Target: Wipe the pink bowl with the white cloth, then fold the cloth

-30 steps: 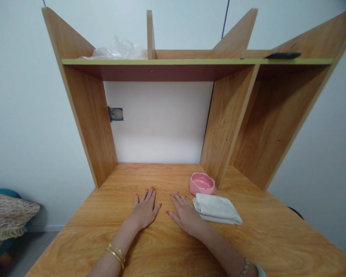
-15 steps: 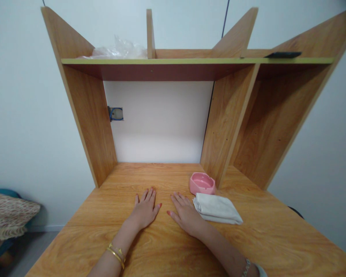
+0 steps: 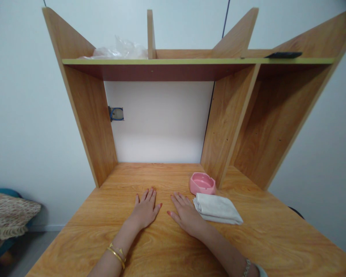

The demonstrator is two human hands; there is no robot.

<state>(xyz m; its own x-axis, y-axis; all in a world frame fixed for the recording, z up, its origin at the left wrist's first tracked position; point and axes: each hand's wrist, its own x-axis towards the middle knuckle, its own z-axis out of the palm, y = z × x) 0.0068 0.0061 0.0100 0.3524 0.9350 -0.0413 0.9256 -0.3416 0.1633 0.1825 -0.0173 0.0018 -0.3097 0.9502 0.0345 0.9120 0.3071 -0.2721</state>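
Both hands lie flat with open grip on the surface (image 3: 262,231): the left hand (image 3: 144,211) empty, the right hand (image 3: 187,215) just beside the folded white cloth (image 3: 217,209). A careless sweep toward two o'clock could likely shove the cloth into the pink ashtray (image 3: 202,183), sliding it against the wooden divider (image 3: 222,127).

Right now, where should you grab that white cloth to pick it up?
Probably pinch the folded cloth at its thick left edge, right beside the right hand, coming in from the left. The layers bunch there, so they should lift together. The pink dish sits close behind, so avoid the back edge.
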